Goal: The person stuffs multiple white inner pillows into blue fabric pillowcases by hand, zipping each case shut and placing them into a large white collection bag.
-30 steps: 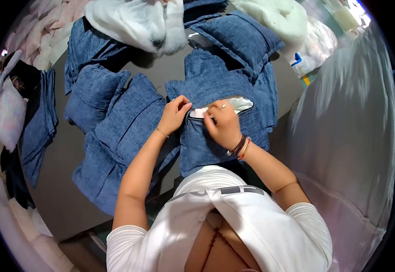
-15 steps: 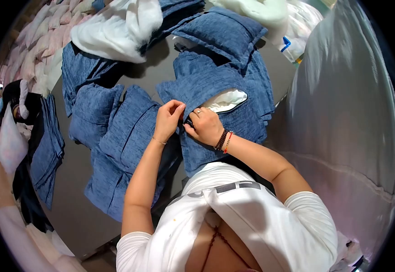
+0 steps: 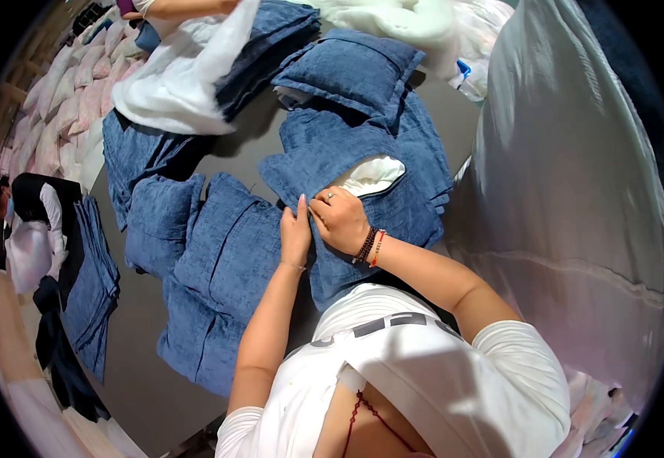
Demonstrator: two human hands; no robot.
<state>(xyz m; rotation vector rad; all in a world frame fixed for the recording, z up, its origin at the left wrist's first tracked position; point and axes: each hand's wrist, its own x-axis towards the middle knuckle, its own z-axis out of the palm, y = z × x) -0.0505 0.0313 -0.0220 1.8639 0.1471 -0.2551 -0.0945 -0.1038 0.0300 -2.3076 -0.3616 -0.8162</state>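
The blue cover lay at the front of the table, close to the wearer's body, its slit gaping toward two o'clock. White filling showed in the slit, which had a dark edge along its near side.

The right hand was over the slit's eight o'clock end, fingers curled closely; whether they were clamped on the edge, I could not tell. The left hand was just beside it at nine o'clock, one fingertip pointing to twelve; its grip, too, I could not tell.

Around the cover, plump blue cushions lay at nine o'clock, and another cushion rested at twelve on more blue fabric. White wadding was draped over blue cloth at eleven, near a co-worker's arm. A tall pale sack stood at three. Far out at nine, a person was beside hanging blue cloth.
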